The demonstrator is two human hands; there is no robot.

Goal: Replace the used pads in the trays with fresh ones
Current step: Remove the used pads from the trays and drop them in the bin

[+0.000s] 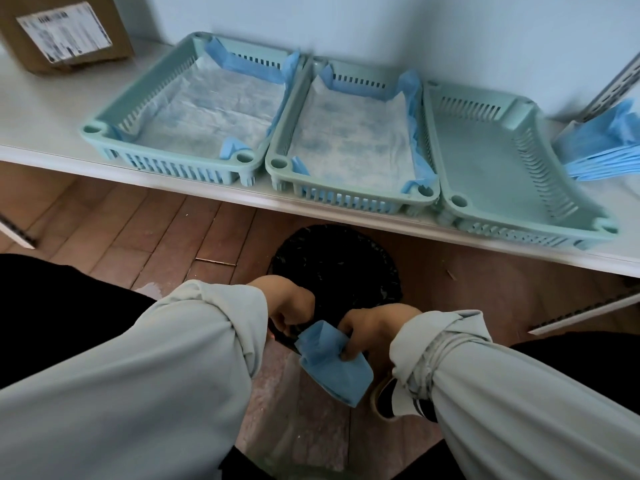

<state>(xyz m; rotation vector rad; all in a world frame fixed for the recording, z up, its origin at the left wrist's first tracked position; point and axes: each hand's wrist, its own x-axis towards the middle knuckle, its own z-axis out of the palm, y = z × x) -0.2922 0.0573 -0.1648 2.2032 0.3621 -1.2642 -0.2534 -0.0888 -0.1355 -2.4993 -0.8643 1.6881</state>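
Note:
Three pale green slotted trays stand side by side on a white shelf. The left tray and the middle tray each hold a white pad with blue edges. The right tray has no pad in it. Below the shelf, my right hand grips a folded blue pad at the near edge of a black bin bag. My left hand has curled fingers on the dark rim of the bag, right beside the pad.
A stack of folded blue pads lies on the shelf right of the trays, against a metal rail. A cardboard box sits at the shelf's far left. The floor below is reddish wood.

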